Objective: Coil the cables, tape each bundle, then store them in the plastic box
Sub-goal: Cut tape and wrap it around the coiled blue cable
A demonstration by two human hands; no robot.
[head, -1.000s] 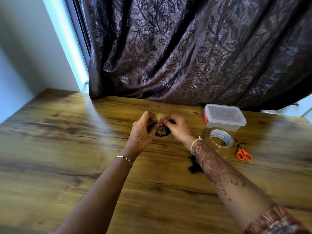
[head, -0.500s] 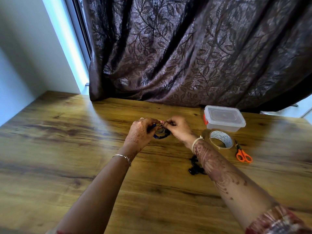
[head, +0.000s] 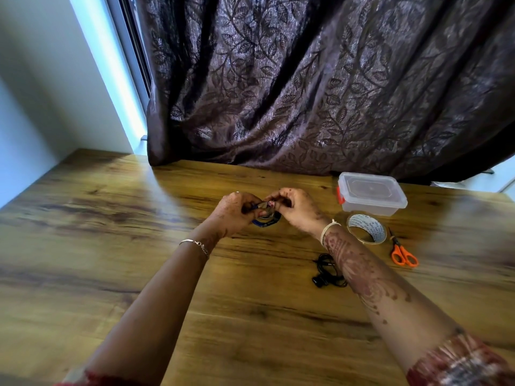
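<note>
You have the blue coil (head: 266, 221) pinched between both hands, just above the bench near the middle of its far half. Your left hand (head: 234, 211) is closed around the coil's left side, fingers curled over it. Your right hand (head: 298, 206) is closed too, thumb and forefinger nipped together at the top of the coil, apparently on a short piece of tape; whether tape is really between them is too small to tell.

This looks like the taping step for this bundle. To do it well, keep the left hand's grip tight so the loops stay stacked and do not spring apart. Draw the strip across all the loops at one spot, not just the outer ones, and wrap it fully round so it sticks to itself. Press the end down flat with your thumb before you loosen either hand. Keep the plug ends tucked in if you can, so they do not catch later.

The black cable (head: 327, 271) lies loose on the bench just beside your right forearm, toward the near side; it looks untaped. The tape roll (head: 366, 228) sits to the right of your hands with the scissors (head: 402, 253) just beside it, and the box (head: 372, 193) stands at the far edge with its lid on. It will need opening before anything goes in.
</note>
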